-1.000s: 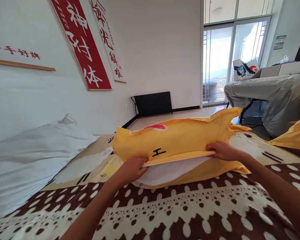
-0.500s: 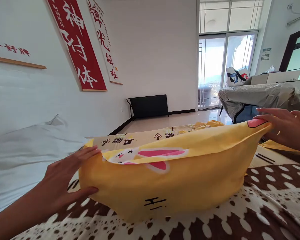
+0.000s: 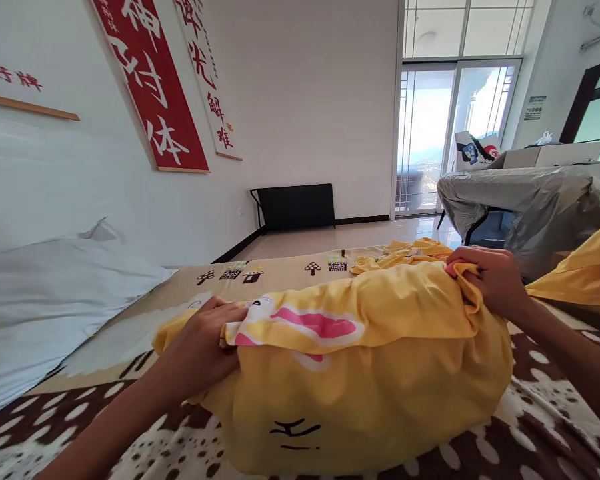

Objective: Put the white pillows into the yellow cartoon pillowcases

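Observation:
A yellow pillowcase (image 3: 375, 393) with a white and pink rabbit print stands bulging in front of me, and what fills it is hidden. Black lettering shows low on its near side. My left hand (image 3: 207, 347) is closed on the left end of its upper edge, thumb out of sight. At the upper right end, my right hand (image 3: 490, 280) clenches a bunched fold of the same cloth. Between the hands the top flap lies folded over toward me. Under it spreads a brown and cream patterned blanket (image 3: 540, 413).
A white pillow (image 3: 65, 293) lies at the left against the wall. Crumpled yellow cloth (image 3: 405, 253) is behind the pillowcase, and more yellow fabric (image 3: 590, 267) is at the right. A plastic-covered table (image 3: 520, 187) and a black folded panel (image 3: 295, 207) stand beyond.
Both hands have come closer together and closed on the pillowcase edge. The cloth is now bunched, its opening folded down, and the pillowcase has come slightly nearer.

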The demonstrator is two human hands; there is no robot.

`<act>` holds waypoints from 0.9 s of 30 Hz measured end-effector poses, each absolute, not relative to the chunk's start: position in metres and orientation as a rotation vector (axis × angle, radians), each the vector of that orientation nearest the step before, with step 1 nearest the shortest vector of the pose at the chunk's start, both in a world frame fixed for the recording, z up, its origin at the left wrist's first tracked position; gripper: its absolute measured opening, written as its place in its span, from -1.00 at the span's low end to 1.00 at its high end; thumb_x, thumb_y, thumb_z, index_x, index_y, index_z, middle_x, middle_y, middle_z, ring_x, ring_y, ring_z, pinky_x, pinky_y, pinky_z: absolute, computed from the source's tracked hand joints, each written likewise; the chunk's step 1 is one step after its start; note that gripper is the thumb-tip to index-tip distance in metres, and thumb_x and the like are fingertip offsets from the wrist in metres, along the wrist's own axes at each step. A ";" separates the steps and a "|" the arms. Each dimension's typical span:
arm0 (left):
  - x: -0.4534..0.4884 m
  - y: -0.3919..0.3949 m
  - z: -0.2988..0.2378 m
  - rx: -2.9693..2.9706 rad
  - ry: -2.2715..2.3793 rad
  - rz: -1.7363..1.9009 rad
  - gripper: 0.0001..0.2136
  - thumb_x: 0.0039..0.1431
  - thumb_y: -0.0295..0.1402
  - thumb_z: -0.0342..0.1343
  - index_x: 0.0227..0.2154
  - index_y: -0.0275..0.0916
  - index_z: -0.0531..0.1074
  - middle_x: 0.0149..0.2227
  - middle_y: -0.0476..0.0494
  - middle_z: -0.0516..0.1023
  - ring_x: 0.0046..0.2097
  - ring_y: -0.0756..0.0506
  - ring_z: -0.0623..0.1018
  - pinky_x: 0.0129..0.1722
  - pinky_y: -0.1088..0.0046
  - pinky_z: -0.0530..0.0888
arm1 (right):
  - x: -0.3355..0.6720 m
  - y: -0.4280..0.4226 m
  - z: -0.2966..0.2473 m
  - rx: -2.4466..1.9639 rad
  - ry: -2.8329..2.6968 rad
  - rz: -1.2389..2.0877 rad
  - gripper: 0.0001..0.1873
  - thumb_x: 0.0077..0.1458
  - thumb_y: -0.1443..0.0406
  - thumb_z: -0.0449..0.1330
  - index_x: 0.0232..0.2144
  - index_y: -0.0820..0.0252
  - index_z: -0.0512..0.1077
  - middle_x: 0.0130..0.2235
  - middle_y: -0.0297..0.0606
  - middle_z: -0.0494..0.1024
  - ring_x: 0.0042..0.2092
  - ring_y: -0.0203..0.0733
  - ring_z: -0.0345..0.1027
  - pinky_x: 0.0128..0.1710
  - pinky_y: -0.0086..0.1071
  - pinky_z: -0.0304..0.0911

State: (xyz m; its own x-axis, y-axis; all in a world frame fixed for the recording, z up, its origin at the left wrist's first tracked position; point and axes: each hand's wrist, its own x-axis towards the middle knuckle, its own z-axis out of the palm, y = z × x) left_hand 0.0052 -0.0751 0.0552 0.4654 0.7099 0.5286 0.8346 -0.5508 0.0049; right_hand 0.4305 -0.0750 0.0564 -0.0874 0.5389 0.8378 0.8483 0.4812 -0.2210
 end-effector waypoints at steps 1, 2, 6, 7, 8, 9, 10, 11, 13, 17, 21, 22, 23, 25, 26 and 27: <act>0.012 -0.075 0.056 -2.476 -1.254 -0.705 -0.73 0.02 -0.24 -0.08 -0.73 -0.16 0.20 -0.62 0.01 0.41 -0.51 -0.06 0.37 -0.31 0.31 0.31 | 0.418 -0.076 0.057 -1.147 -1.802 -0.403 -0.84 -0.11 0.29 0.02 -0.62 0.13 0.35 -0.58 -0.30 0.47 -0.53 -0.26 0.28 -0.44 -0.38 0.14; 0.018 -0.074 0.056 -2.486 -1.180 -0.694 -0.73 0.04 -0.29 -0.10 -0.73 -0.18 0.17 -0.63 0.00 0.39 -0.53 -0.04 0.35 -0.33 0.32 0.29 | 0.408 -0.076 0.057 -1.124 -1.844 -0.420 -0.85 -0.13 0.33 0.00 -0.62 0.12 0.34 -0.58 -0.31 0.45 -0.51 -0.26 0.28 -0.42 -0.39 0.15; 0.041 -0.079 0.054 -2.329 -1.130 -0.767 -0.71 0.08 -0.36 -0.16 -0.73 -0.19 0.06 -0.71 0.01 0.23 -0.60 -0.02 0.20 -0.39 0.33 0.22 | 0.381 -0.085 0.058 -1.160 -1.957 -0.520 -0.83 -0.17 0.39 -0.03 -0.62 0.10 0.33 -0.57 -0.30 0.44 -0.47 -0.22 0.29 -0.36 -0.36 0.13; 0.048 -0.083 0.054 -2.267 -1.131 -0.793 -0.69 0.09 -0.36 -0.17 -0.74 -0.19 0.02 -0.73 0.01 0.17 -0.61 -0.02 0.16 -0.39 0.32 0.21 | 0.375 -0.090 0.058 -1.183 -1.971 -0.545 -0.83 -0.16 0.38 -0.04 -0.62 0.10 0.33 -0.56 -0.30 0.45 -0.45 -0.21 0.29 -0.35 -0.35 0.12; 0.056 -0.086 0.054 -2.208 -1.124 -0.811 -0.67 0.10 -0.36 -0.18 -0.75 -0.20 -0.02 -0.74 0.01 0.11 -0.61 -0.02 0.13 -0.38 0.32 0.20 | 0.369 -0.095 0.059 -1.208 -1.986 -0.569 -0.82 -0.16 0.37 -0.04 -0.63 0.09 0.33 -0.56 -0.29 0.46 -0.45 -0.20 0.28 -0.35 -0.34 0.12; 0.065 -0.089 0.055 -2.167 -1.113 -0.809 -0.66 0.10 -0.36 -0.18 -0.76 -0.21 -0.04 -0.75 0.01 0.08 -0.61 -0.02 0.12 -0.37 0.31 0.19 | 0.361 -0.100 0.059 -1.231 -2.006 -0.590 -0.82 -0.15 0.36 -0.04 -0.64 0.08 0.33 -0.57 -0.28 0.45 -0.46 -0.19 0.27 -0.36 -0.33 0.11; 0.074 -0.092 0.056 -2.146 -1.096 -0.786 -0.66 0.10 -0.36 -0.17 -0.76 -0.21 -0.04 -0.75 0.01 0.06 -0.61 -0.02 0.12 -0.36 0.31 0.19 | 0.354 -0.106 0.059 -1.244 -2.027 -0.612 -0.81 -0.14 0.35 -0.05 -0.65 0.07 0.32 -0.58 -0.28 0.44 -0.47 -0.19 0.24 -0.38 -0.32 0.09; 0.081 -0.094 0.057 -2.142 -1.082 -0.748 -0.66 0.08 -0.36 -0.16 -0.77 -0.21 -0.02 -0.75 0.01 0.07 -0.60 -0.02 0.12 -0.35 0.31 0.20 | 0.346 -0.111 0.059 -1.245 -2.049 -0.638 -0.79 -0.12 0.34 -0.05 -0.67 0.07 0.31 -0.60 -0.27 0.42 -0.49 -0.20 0.22 -0.40 -0.33 0.07; 0.091 -0.094 0.060 -2.150 -1.086 -0.671 -0.71 0.02 -0.37 -0.14 -0.76 -0.20 0.04 -0.73 0.00 0.11 -0.59 -0.03 0.14 -0.32 0.30 0.20 | 0.334 -0.116 0.061 -1.214 -2.077 -0.706 -0.77 -0.08 0.35 -0.06 -0.67 0.07 0.31 -0.63 -0.28 0.38 -0.51 -0.22 0.18 -0.43 -0.34 0.02; 0.069 -0.073 0.068 -2.062 -1.356 -0.612 -0.80 -0.05 -0.34 -0.12 -0.72 -0.18 0.11 -0.71 -0.04 0.16 -0.52 -0.08 0.20 -0.33 0.34 0.20 | 0.354 -0.095 0.076 -1.285 -1.977 -0.832 -0.80 -0.08 0.37 -0.02 -0.65 0.12 0.32 -0.62 -0.27 0.36 -0.52 -0.25 0.11 -0.44 -0.35 -0.08; 0.008 -0.045 0.073 -1.773 -1.838 -0.659 -0.80 0.04 -0.20 -0.10 -0.59 -0.17 0.23 -0.62 -0.04 0.23 -0.48 -0.09 0.22 -0.44 0.43 0.11 | 0.445 -0.042 0.090 -1.773 -1.506 -0.558 -0.85 -0.09 0.32 0.06 -0.63 0.17 0.34 -0.63 -0.30 0.26 -0.54 -0.31 -0.03 -0.45 -0.33 -0.16; -0.006 -0.040 0.073 -1.692 -1.959 -0.661 -0.76 0.04 -0.13 -0.07 -0.57 -0.17 0.23 -0.62 -0.02 0.21 -0.50 -0.07 0.21 -0.45 0.45 0.10 | 0.470 -0.031 0.089 -1.794 -1.385 -0.330 -0.86 -0.10 0.34 0.08 -0.64 0.19 0.34 -0.64 -0.31 0.25 -0.53 -0.31 0.00 -0.45 -0.33 -0.14; -0.018 -0.036 0.072 -1.612 -2.049 -0.664 -0.72 0.02 -0.07 -0.04 -0.56 -0.17 0.22 -0.63 0.01 0.18 -0.50 -0.06 0.21 -0.45 0.47 0.10 | 0.493 -0.021 0.086 -1.759 -1.311 -0.021 -0.84 -0.10 0.35 0.07 -0.65 0.21 0.35 -0.64 -0.29 0.28 -0.52 -0.30 0.06 -0.45 -0.33 -0.10; -0.034 -0.031 0.069 -1.530 -2.080 -0.685 -0.68 -0.01 -0.01 0.01 -0.54 -0.18 0.20 -0.61 0.03 0.20 -0.47 -0.05 0.27 -0.38 0.47 0.18 | 0.526 -0.010 0.074 -1.630 -1.304 0.246 -0.83 -0.04 0.28 0.08 -0.54 0.24 0.42 -0.54 -0.24 0.41 -0.48 -0.28 0.18 -0.45 -0.35 0.00; -0.039 -0.030 0.067 -1.522 -2.019 -0.706 -0.69 -0.01 -0.03 0.01 -0.52 -0.19 0.21 -0.56 0.01 0.27 -0.40 -0.07 0.34 -0.29 0.44 0.23 | 0.535 -0.009 0.066 -1.536 -1.275 0.343 -0.82 -0.04 0.24 0.11 -0.48 0.23 0.44 -0.49 -0.23 0.45 -0.45 -0.28 0.21 -0.44 -0.36 0.04; -0.042 -0.030 0.066 -1.534 -1.944 -0.735 -0.71 0.01 -0.05 0.01 -0.46 -0.20 0.25 -0.47 -0.04 0.36 -0.28 -0.11 0.39 -0.18 0.38 0.26 | 0.540 -0.009 0.056 -1.444 -1.227 0.388 -0.81 -0.05 0.21 0.14 -0.42 0.22 0.45 -0.43 -0.23 0.48 -0.43 -0.27 0.24 -0.43 -0.37 0.08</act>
